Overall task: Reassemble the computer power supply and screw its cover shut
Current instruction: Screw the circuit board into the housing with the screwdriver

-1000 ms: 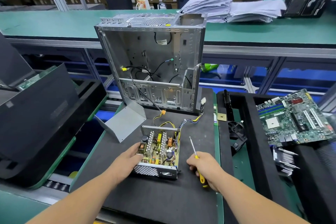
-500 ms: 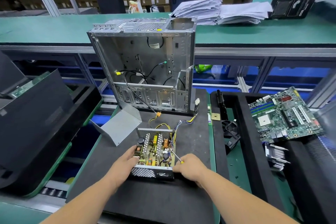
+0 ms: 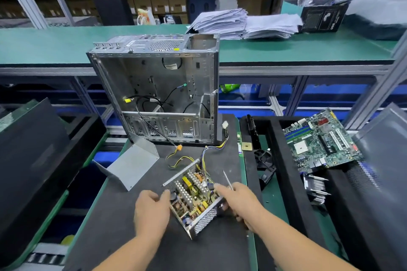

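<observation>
While the grey cover [image 3: 132, 166] lay loose at the left of the dark mat [image 3: 136, 244], the left hand [image 3: 152, 211] cupped the near-left side of the open power supply [image 3: 193, 196], which sat skewed near the mat's middle. Right of it, the right hand [image 3: 240, 202] gripped a screwdriver [image 3: 228, 179], forefinger reaching onto the supply.

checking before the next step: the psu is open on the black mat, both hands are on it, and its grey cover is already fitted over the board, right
Not quite. The grey cover is not fitted: in the head view it lies on the black mat, apart from the power supply, whose board is exposed. The rest holds: the left hand and right hand are both on it, the right also holding a screwdriver.
</observation>
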